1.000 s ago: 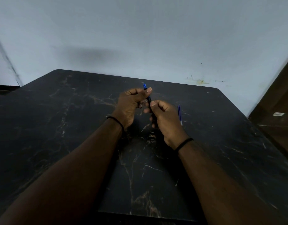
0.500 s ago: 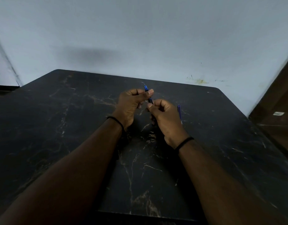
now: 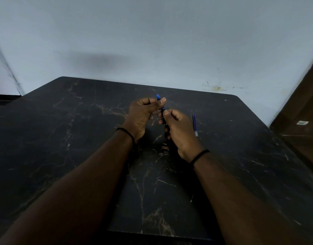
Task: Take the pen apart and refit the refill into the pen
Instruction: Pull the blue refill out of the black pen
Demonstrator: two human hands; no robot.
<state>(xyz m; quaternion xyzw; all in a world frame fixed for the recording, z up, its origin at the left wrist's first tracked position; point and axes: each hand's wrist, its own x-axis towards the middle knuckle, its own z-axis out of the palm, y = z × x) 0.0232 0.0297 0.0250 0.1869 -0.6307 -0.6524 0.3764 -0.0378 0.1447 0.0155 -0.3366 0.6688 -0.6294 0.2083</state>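
Grip firm on both sides: left hand pinched far end of pen, blue tip poking out beyond thumb; right hand curled round near end, hiding it. Pen long axis ran far-to-near between hands, tilted, held above surface. Refill lay on surface just right of right hand, roughly parallel to pen, untouched. Right hand nearer refill; judged likeliest to fetch it once pen came apart.

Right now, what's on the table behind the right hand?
A thin blue refill lies on the dark marble table just past the right hand, its pale end nearer the camera. Anything directly beneath the hand itself is hidden from view.
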